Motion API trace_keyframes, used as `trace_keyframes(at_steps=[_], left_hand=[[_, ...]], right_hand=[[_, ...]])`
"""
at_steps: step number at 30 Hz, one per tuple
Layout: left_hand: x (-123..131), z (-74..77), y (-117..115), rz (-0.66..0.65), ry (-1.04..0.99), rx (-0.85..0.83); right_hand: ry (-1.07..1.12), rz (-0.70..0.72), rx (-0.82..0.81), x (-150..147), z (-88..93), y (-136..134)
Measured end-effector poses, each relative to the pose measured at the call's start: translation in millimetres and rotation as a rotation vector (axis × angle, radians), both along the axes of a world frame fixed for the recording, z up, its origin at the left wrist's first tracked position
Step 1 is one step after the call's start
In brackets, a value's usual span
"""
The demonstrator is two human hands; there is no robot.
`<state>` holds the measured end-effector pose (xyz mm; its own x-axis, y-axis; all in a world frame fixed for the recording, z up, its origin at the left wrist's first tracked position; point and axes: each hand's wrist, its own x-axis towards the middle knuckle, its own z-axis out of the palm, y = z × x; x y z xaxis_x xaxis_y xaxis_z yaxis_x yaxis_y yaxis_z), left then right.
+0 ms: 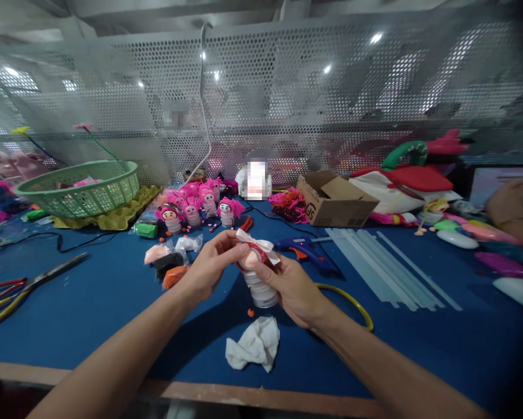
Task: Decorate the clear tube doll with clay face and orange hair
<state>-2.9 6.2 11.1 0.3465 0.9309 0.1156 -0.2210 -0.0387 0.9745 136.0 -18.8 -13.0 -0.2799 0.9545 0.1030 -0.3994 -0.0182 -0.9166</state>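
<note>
Hands: the left hand (207, 265) pinched the white ribbon bow (256, 241) between thumb and fingertips; the right hand (290, 288) was closed round the doll body (261, 294).
Held piece: the doll body, white and ribbed, stood upright in the centre of the frame, just above the blue table (419, 349), with the bow on its top.
Below it: a crumpled tissue (255, 343) lay at lower centre, and a small orange bead (250, 312) sat loose between tissue and doll.
Nearby: a blue glue gun (307, 250) and clear glue sticks (384, 265) lay to the right; finished pink-haired dolls (195, 209) stood above centre.
Far right: another person's hand (515, 209) rested at the frame's edge.
Risk, as I judged it: the bow could seat crooked or slip off if the pinch shifted, and the light body could twist in a loose right-hand hold.
Second risk: fingertips so close to any fresh glue could smear or stick.
</note>
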Motion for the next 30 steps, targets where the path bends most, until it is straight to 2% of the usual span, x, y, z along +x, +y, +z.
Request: trace_keyframes(at_steps=[6, 11, 15, 20, 26, 30], left_hand=[[-2, 0.5, -1, -0.001, 0.100, 0.111], [0, 1.7, -3, 0.077, 0.268, 0.199], [0, 0.4, -4, 0.089, 0.275, 0.175], [-1, 2.3, -6, 0.010, 0.140, 0.093], [2, 7.3, -9, 0.056, 0.224, 0.093], [4, 7.7, -11, 0.063, 0.189, 0.046]], right_hand=[[0.008, 0.002, -0.039, 0, 1.1, -1], [-0.040, -0.020, 0.010, 2, -6.7, 1], [-0.118, -0.048, 0.067, 2, -8.9, 1], [-0.124, -0.037, 0.059, 0, -5.3, -1], [-0.217, -0.059, 0.121, 2, -8.8, 0], [-0.301, -0.052, 0.149, 3, -9.1, 0]])
